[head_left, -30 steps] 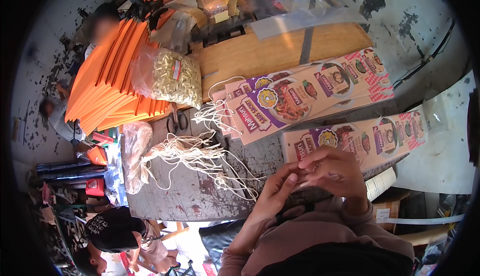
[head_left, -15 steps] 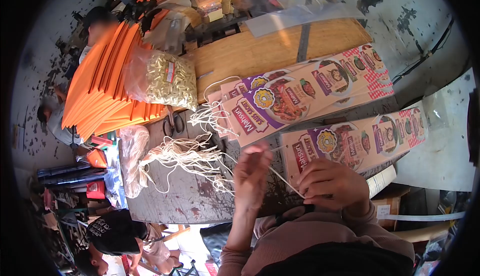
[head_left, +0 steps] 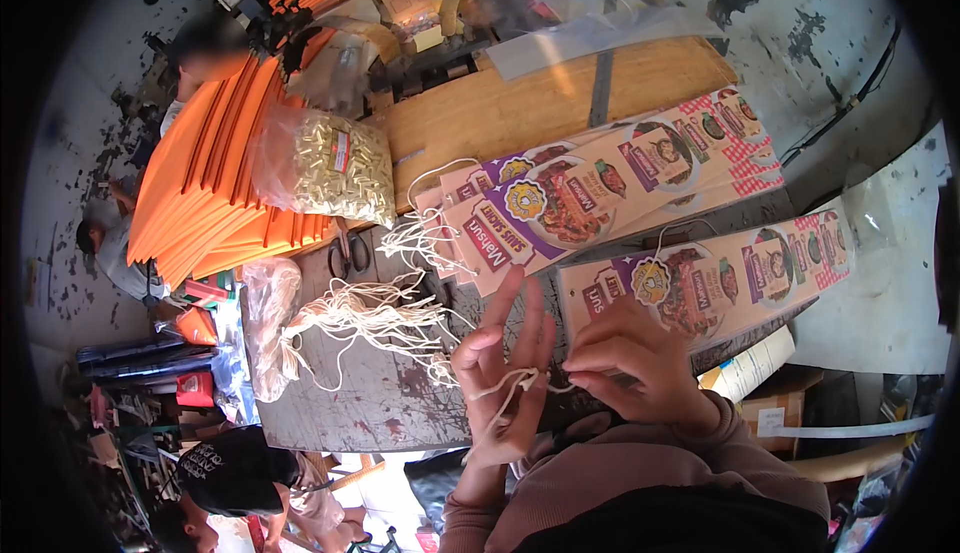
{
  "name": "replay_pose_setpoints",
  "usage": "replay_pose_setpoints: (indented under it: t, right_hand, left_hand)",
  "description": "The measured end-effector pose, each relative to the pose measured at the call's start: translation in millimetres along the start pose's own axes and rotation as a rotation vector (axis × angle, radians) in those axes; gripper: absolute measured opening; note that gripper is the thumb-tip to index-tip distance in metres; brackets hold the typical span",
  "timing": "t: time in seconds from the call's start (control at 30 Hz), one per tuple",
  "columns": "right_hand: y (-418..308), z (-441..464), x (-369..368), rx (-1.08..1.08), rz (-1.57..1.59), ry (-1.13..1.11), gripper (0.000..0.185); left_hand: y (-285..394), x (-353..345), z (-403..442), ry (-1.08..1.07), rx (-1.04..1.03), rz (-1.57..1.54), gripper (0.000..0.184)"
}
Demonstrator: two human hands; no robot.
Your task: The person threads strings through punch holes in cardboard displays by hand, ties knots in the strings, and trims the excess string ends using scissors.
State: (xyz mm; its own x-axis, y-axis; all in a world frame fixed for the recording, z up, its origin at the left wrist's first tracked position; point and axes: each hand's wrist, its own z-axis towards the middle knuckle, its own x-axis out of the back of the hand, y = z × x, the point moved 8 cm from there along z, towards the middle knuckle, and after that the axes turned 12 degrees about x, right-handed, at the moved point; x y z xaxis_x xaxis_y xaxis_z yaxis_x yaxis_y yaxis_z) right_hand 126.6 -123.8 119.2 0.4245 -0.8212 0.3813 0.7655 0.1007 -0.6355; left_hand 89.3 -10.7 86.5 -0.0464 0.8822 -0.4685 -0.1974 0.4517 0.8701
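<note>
A short white string [head_left: 520, 381] runs between my two hands in front of my body, looped about the fingers of my left hand [head_left: 505, 383]. My right hand [head_left: 635, 358] pinches the string's other end. Just beyond my right hand lies a stack of printed cardboard strips [head_left: 720, 288], its near corner partly covered by that hand. A second fanned stack of the same strips [head_left: 600, 188] lies farther back, with white strings [head_left: 420, 238] at its left end. To the left, a loose bundle of white strings [head_left: 370, 318] spreads on the dark worn table [head_left: 380, 408].
A bag of small gold-coloured pieces [head_left: 343, 165] leans by a tall pile of orange sheets [head_left: 215, 173]. Black-handled scissors [head_left: 349, 253] lie near the bag. A person in a black shirt [head_left: 235, 473] is at lower left; another person [head_left: 195, 63] is behind the orange pile.
The string was stretched diagonally between my hands and now loops around my left fingers. My left hand has turned with its fingers spread upward; my right hand has moved slightly left.
</note>
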Motion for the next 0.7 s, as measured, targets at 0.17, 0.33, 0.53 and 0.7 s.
replay_pose_setpoints:
  t: [0.17,0.33,0.53,0.7]
  right_hand:
    - [-7.2,1.4,-8.3,0.043,-0.054,0.016,0.026]
    - [-8.6,-0.5,-9.6,0.039,-0.079,0.025,0.027]
    - [-6.0,-3.7,-5.8,-0.018,-0.062,-0.013,0.023]
    - [24.9,-26.7,-5.7,-0.409,0.502,0.206,0.012]
  left_hand:
    - [2.3,-9.7,-2.8,-0.11,0.045,-0.149,0.071]
    - [-2.4,-13.0,-4.8,-0.012,0.092,-0.236,0.074]
    - [-10.1,-17.6,-7.0,-0.039,0.154,-0.228,0.071]
    - [-10.9,-0.7,-13.6,0.19,0.075,0.254,0.065]
